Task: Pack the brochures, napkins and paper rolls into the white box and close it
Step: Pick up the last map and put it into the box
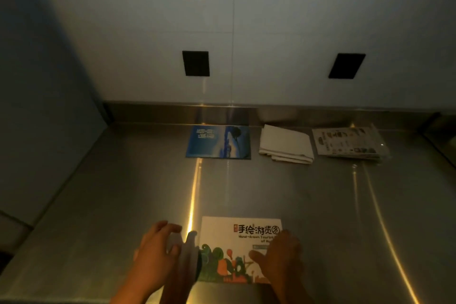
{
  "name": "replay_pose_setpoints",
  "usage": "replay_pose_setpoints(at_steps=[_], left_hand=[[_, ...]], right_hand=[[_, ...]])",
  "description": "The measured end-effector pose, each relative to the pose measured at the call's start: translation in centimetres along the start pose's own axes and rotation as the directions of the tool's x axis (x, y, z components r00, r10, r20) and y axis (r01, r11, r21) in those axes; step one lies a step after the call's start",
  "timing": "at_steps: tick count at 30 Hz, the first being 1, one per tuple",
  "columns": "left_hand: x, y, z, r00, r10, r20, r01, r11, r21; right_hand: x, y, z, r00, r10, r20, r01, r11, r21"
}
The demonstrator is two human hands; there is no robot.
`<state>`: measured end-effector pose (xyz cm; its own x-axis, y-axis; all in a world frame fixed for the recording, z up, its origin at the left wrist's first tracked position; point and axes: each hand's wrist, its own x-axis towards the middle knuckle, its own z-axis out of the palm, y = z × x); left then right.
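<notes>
Along the back of the stainless steel counter (123,192) lie, left to right, a blue rectangular brochure (218,142), a stack of folded white napkins (285,147) and a pile of printed white leaflets (350,142). At the near edge, well in front of them, lies a white illustrated brochure (237,242). The left hand (155,249) grips its raised left fold and the right hand (278,254) rests on its right part.

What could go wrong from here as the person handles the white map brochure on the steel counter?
1. The left hand grips a blurred pale item at the edge of the map brochure while the right hand presses the brochure flat; pulling could crease it.
2. The napkins and the leaflet stack at the back lie fanned, so they may scatter when lifted.
</notes>
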<state>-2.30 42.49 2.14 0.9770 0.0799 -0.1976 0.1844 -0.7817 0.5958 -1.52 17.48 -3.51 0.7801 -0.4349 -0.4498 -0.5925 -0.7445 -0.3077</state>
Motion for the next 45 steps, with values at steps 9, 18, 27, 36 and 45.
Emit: replay_pose_setpoints(at_steps=[9,18,27,36,45], left_hand=[[2.6,-1.4,0.1,0.993,0.071,0.097,-0.07,0.997,-0.015],[2.6,1.7,2.8,0.976,0.174,0.129,-0.164,0.983,-0.08],[-0.6,9.2,6.3,0.961,0.276,0.026,-0.266,0.942,-0.203],[-5.1,19.6,13.9,0.961,0.271,-0.057,-0.272,0.885,-0.377],[-7.0,29.5,21.4,0.956,0.275,-0.102,-0.291,0.845,-0.449]], right_hand=[[0.6,-0.6,-0.6,0.992,0.105,0.065,-0.118,0.961,0.249],[1.2,4.8,-2.3,0.99,0.14,0.032,-0.137,0.862,0.487],[1.3,12.5,-10.9,0.925,0.162,-0.344,0.118,0.739,0.664],[3.8,24.2,-21.0,0.876,0.122,-0.466,0.246,0.719,0.65],[6.6,33.3,-26.8,0.863,0.13,-0.487,0.246,0.736,0.631]])
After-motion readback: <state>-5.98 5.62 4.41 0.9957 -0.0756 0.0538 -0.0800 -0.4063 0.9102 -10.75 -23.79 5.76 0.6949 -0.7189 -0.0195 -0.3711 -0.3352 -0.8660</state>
